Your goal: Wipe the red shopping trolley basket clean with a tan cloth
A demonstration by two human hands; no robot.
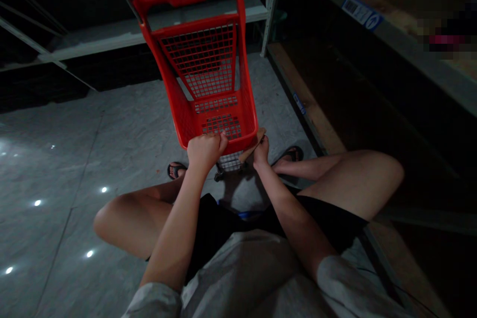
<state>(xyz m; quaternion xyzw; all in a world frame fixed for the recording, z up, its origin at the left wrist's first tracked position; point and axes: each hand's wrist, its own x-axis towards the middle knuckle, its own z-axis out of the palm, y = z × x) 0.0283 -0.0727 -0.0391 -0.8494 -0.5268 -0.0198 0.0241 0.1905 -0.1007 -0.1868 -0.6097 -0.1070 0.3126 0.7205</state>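
A red plastic shopping cart (246, 84) with a mesh basket stands in front of me between my feet. My left hand (206, 151) is closed over the near rim of its basket, knuckles up. At the basket's near right corner, my right hand (261, 151) is closed on a thin brown flat piece (250, 150). That piece lies along the outside of the corner; its material is not clear in the dim light. Below the basket, part of the cart's lower frame and a caster (219, 176) show.
A wooden-decked shelf (395, 15) with a blue-and-white label (362, 12) runs along my right. Behind the cart stands a white metal shelf (104, 44). Grey floor (122, 144) with light reflections spreads to the left. My sandalled feet flank the cart.
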